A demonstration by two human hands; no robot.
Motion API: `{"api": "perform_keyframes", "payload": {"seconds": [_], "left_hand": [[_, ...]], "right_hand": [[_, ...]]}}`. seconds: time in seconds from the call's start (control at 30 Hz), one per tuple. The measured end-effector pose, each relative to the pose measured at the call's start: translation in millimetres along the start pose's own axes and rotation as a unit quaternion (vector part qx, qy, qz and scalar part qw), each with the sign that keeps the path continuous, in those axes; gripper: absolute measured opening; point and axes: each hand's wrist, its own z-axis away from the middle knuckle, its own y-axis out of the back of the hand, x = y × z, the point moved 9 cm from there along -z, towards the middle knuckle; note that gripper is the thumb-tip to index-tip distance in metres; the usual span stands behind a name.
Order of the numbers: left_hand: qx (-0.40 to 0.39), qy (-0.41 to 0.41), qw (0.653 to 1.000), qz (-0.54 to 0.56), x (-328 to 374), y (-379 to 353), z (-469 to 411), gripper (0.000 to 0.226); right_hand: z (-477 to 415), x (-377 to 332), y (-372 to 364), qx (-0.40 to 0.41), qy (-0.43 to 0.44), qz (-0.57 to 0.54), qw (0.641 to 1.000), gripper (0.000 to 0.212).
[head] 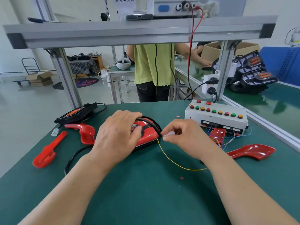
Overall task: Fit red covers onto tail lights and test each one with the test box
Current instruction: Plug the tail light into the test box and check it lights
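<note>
Two hands at a green bench. What does each hold? (desk)

The left hand (pixel 116 137) lies palm down over a tail light (pixel 154 127). Its fingers bend over the glossy red cover (pixel 147 138) and the black rim, holding the tail light to the felt-like mat (pixel 146 200). The right hand (pixel 183 137) pinches a small white connector (pixel 168 136) between thumb and forefinger, just beside the tail light's right tip. (photographer)

And the wiring? (desk)

A thin yellow wire (pixel 175 164) leaves the connector, curves across the mat and passes under the right wrist. A thicker black cable (pixel 71 159) loops out from beneath the left forearm. (photographer)

Where is the test box? (desk)

It sits at the bench's far right: an oblong, scuffed, off-white test box (pixel 227 119) topped with round red, green and amber buttons. Fine blue, red and yellow leads (pixel 219 142) spill from its front. (photographer)

Any loose parts? (desk)

Four, all shiny red moulded plastic. A hooked cover (pixel 86 132) and a straight cover (pixel 48 150) lie left of the tail light. A scooped cover (pixel 218 133) rests among the leads. A pointed cover (pixel 253 151) lies at the right, hollow side up. A second light (pixel 76 113), black-shelled with orange showing inside, sits at the far left edge. (photographer)

Who is behind? (desk)

A person in a lime shirt (pixel 153 65) stands beyond the ribbed aluminium frame (pixel 139 30). (photographer)
</note>
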Motion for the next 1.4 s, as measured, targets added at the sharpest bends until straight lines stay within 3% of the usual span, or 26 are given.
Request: {"api": "perform_keyframes", "payload": {"seconds": [0.03,0.13,0.2,0.33,0.5,0.57,0.6,0.67,0.73,0.87,0.97,1.03,1.17,1.3,1.4], "left_hand": [[-0.008,-0.013,1.000,-0.016,6.7,0.9,-1.6,0.026],[-0.139,-0.029,0.983,-0.114,21.4,-15.5,-4.5,0.077],[-0.242,0.003,0.947,-0.212,17.3,-34.7,2.8,0.073],[-0.336,0.023,0.917,-0.211,20.4,-64.3,19.5,0.040],[-0.330,0.111,0.933,-0.090,19.8,-79.0,32.2,0.003],[-0.325,0.123,0.935,-0.074,18.1,-79.2,33.7,0.013],[-0.319,0.127,0.937,-0.064,16.5,-79.1,33.7,0.016],[-0.310,0.124,0.941,-0.050,15.5,-79.8,34.6,0.010],[-0.319,0.122,0.939,-0.042,17.0,-81.5,36.8,0.011],[-0.337,0.130,0.932,-0.026,19.6,-83.2,39.1,0.027],[-0.312,0.142,0.939,0.008,17.8,-77.2,37.7,0.025],[-0.300,0.166,0.938,0.051,14.6,-75.9,39.2,0.021],[-0.275,0.202,0.933,0.118,7.9,-74.0,38.7,0.015],[-0.236,0.226,0.932,0.157,2.9,-69.1,37.3,0.012],[-0.203,0.243,0.932,0.177,-2.4,-64.5,33.8,0.017]], "right_hand": [[0.6,-0.2,-3.1,-0.012,-0.003,0.002,1.000,0.017],[2.5,1.6,-13.1,-0.036,-0.017,0.008,0.999,0.015],[3.4,-1.4,-19.7,-0.044,-0.012,0.015,0.999,0.018],[3.6,-1.5,-21.2,-0.027,-0.020,-0.003,0.999,0.027],[6.9,-3.8,-28.6,-0.091,-0.024,-0.049,0.994,0.027],[6.3,0.9,-25.0,-0.111,-0.039,-0.060,0.991,0.024],[2.9,5.6,-15.8,-0.080,-0.043,-0.049,0.995,0.026],[-4.2,17.3,18.2,0.061,-0.047,0.034,0.996,0.021],[-4.7,29.8,45.4,0.161,-0.081,0.180,0.967,0.022],[-4.4,73.4,49.4,0.081,-0.218,0.357,0.905,0.042],[-0.5,86.0,43.0,0.039,-0.252,0.391,0.884,0.030],[0.5,84.8,42.7,0.038,-0.253,0.390,0.885,0.014],[-3.7,69.0,39.4,0.051,-0.183,0.362,0.913,0.015],[-7.3,34.1,24.1,0.053,-0.062,0.153,0.985,0.008],[-6.1,25.4,13.7,0.005,-0.054,0.012,0.998,0.014]]}}
